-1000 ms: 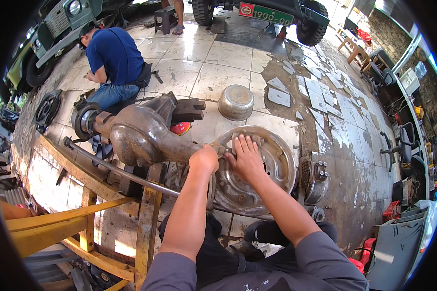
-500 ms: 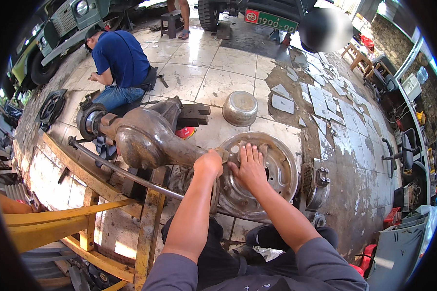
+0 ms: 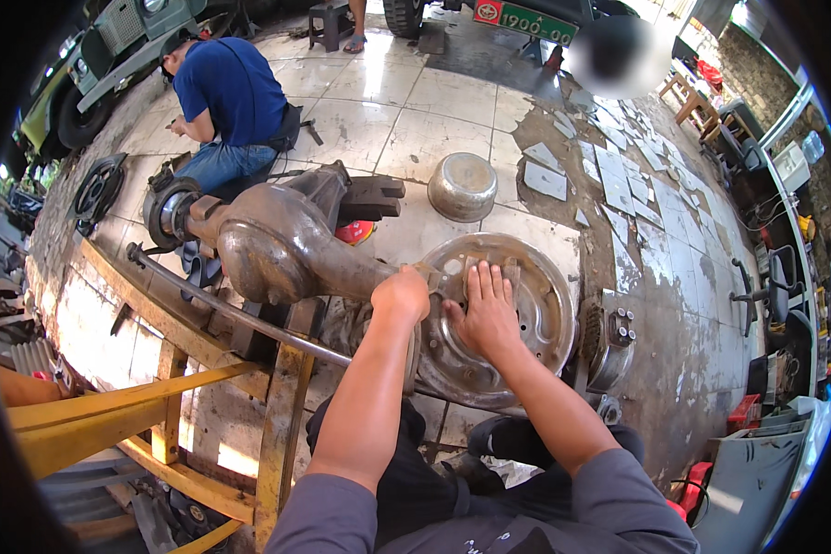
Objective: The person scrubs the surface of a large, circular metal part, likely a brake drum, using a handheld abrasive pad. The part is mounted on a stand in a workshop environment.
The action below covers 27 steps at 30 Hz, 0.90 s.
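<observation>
My right hand lies flat on a round, dished metal plate, fingers stretched. A brownish flat patch shows beside its fingertips; whether it is a separate piece, I cannot tell. My left hand is closed in a fist at the plate's left edge, by the end of the axle housing. Whatever its fingers hold is hidden, though a small tan piece pokes out beyond the knuckles. The housing is big, brown and bulbous. A long metal rod runs in front of it.
A yellow metal frame stands at the left. Beyond the plate sits a metal bowl. A hub-like part is at the right. A person in a blue shirt crouches at the far left. Broken tiles lie at the far right.
My right hand has shifted slightly on the plate, still flat. The left fist stays at the plate's edge. The whole view has moved a little.
</observation>
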Motion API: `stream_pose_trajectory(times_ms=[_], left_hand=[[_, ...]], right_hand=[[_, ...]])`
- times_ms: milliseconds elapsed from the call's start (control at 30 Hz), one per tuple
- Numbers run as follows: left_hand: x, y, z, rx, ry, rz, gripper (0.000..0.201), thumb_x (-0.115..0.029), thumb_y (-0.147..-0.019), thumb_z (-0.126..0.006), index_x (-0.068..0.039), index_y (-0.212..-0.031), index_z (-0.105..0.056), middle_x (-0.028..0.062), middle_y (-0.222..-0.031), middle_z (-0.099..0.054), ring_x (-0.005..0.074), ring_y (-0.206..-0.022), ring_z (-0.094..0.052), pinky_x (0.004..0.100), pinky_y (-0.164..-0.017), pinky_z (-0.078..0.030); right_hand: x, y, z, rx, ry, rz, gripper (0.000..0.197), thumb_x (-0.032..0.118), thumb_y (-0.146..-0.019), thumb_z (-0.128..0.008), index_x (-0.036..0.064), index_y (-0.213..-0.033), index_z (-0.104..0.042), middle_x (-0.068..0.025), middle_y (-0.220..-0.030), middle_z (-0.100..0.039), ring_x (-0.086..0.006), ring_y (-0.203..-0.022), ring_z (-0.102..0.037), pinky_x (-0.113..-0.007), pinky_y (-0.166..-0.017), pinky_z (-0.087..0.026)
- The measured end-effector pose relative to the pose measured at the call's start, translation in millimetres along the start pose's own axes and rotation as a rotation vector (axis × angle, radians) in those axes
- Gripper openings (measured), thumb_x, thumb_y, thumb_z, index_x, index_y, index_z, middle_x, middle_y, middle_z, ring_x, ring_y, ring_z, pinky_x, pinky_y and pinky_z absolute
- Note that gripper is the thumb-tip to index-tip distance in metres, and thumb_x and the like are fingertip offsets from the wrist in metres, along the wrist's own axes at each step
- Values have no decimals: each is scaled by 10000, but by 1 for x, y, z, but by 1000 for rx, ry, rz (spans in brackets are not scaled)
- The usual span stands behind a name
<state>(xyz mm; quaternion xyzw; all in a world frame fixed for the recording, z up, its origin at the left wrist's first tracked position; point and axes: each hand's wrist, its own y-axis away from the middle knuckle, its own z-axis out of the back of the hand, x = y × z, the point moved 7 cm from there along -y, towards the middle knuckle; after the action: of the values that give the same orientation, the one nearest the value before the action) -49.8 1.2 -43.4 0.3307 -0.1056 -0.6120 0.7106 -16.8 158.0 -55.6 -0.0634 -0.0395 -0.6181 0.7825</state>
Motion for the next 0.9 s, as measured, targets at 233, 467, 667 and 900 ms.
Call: stream_pose_trajectory(times_ms=[233,467,667,900], left_hand=[[3,-3,0,-6,-52,-4,590,-117,-823,-673,54,-1345,-456,221,-1223,-671,335,-1153,-656,403,-943,-539],[3,-12,-7,-20,-37,-26,558,-95,-816,-670,55,-1315,-471,248,-1225,-660,341,-1164,-647,409,-959,-529],[5,-10,-8,-12,-38,-11,594,-92,-804,-686,58,-1330,-452,246,-1218,-663,344,-1151,-654,411,-941,-539],[3,-6,-4,20,-43,2,659,-90,-802,-687,72,-1383,-421,223,-1218,-672,325,-1150,-658,407,-939,-540]], right_hand=[[1,-13,-5,-17,-18,-17,824,566,-972,-480,-57,-1491,-337,-259,-1572,-297,-416,-1472,-258,-529,-1191,-214],[-3,-22,2,-67,-31,-13,809,565,-969,-486,-51,-1480,-369,-254,-1562,-326,-400,-1466,-282,-515,-1192,-224],[1,12,-3,-10,10,16,847,597,-957,-486,-52,-1487,-359,-251,-1575,-303,-396,-1475,-265,-513,-1197,-215],[1,-21,-3,-19,-36,-19,853,604,-966,-463,-56,-1491,-340,-257,-1575,-296,-405,-1481,-248,-512,-1200,-209]])
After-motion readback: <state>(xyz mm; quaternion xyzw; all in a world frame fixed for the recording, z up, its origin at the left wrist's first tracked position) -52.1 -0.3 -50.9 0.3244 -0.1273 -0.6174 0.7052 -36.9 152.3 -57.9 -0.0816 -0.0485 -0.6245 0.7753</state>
